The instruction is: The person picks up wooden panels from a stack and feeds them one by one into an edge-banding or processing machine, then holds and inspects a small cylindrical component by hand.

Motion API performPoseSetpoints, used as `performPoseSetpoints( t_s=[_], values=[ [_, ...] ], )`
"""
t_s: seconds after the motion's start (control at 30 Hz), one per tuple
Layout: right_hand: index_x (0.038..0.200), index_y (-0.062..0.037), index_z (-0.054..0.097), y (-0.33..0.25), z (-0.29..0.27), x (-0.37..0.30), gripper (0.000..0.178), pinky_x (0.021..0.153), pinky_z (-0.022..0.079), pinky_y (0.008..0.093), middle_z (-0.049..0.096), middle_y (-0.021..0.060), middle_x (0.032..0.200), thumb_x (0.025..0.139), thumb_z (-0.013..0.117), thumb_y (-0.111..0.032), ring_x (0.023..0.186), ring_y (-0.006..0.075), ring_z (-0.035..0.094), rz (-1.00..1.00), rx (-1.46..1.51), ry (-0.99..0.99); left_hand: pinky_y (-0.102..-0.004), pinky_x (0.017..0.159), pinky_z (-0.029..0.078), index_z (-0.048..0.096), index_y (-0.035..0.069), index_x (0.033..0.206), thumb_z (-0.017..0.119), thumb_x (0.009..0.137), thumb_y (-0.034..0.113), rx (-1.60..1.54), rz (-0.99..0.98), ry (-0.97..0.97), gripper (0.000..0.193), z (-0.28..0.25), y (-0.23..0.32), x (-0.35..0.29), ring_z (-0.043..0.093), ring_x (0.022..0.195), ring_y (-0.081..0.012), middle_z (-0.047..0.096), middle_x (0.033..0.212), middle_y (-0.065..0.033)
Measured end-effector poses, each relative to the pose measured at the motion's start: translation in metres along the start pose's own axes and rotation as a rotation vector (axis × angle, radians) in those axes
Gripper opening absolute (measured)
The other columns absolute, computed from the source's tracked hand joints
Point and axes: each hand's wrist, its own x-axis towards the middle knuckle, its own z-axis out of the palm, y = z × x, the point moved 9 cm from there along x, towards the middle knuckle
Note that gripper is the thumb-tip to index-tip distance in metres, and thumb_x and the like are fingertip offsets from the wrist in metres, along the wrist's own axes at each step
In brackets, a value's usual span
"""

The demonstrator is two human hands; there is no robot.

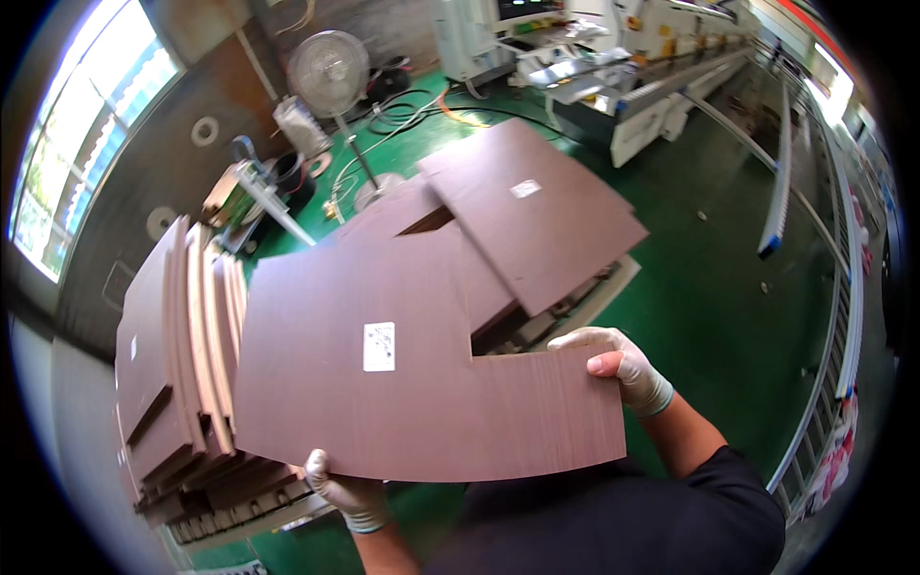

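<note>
A brown wood-grain board (422,412) with a rectangular notch cut from its far right corner is held up in front of me. A white label (379,346) sticks to its face. My left hand (347,491), in a pale glove, grips the board's near edge, thumb on top and fingers hidden below. On the right, my gloved right hand (623,364) closes round the narrow arm beside the notch, its bare thumb on the upper face. Beyond the held board, another labelled brown board (537,211) lies on top of more boards (479,278).
Several brown boards (168,364) stand leaning in a row at the left. A standing fan (329,74) and cables (402,115) are on the green floor ahead. A large machine (632,86) stands at the far right, with metal rails (834,355) along the right side.
</note>
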Motion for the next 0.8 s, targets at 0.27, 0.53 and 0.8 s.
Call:
performPoseSetpoints(
  t_s=[0.27, 0.53, 0.8],
  values=[
    [0.125, 0.0043, 0.068, -0.018, -0.212, -0.126, 0.057, 0.098, 0.053, 0.0362, 0.073, 0.0147, 0.116, 0.075, 0.072, -0.023, 0.107, 0.0218, 0.069, -0.078, -0.02, 0.306, -0.048, 0.109, 0.047, 0.058, 0.0, 0.134, 0.066, 0.075, 0.023, -0.103, -0.484, 0.054, 0.064, 0.045, -0.249, -0.032, 0.062, 0.121, -0.0311, 0.065, 0.129, -0.0129],
    [0.142, 0.0073, 0.054, -0.085, -0.337, -0.124, 0.075, 0.105, 0.048, 0.0353, 0.065, 0.0172, 0.129, 0.076, 0.07, -0.025, 0.116, 0.0223, 0.063, -0.134, -0.139, 0.46, -0.0524, 0.108, 0.048, 0.055, 0.003, 0.139, 0.072, 0.08, 0.025, -0.104, -0.872, 0.009, 0.065, 0.124, -0.391, -0.033, 0.061, 0.127, -0.032, 0.065, 0.133, -0.0125],
    [0.15, 0.0088, 0.044, -0.164, -0.483, 0.04, 0.067, 0.108, 0.046, 0.0319, 0.06, 0.0182, 0.137, 0.094, 0.063, -0.022, 0.12, 0.0226, 0.06, -0.089, -0.06, 0.412, -0.0421, 0.085, 0.058, 0.062, 0.0, 0.126, 0.048, 0.103, 0.066, 0.568, -1.01, -0.145, 0.071, 0.163, -0.463, 0.002, 0.073, 0.097, -0.0319, 0.074, 0.105, -0.0209]
  ],
)
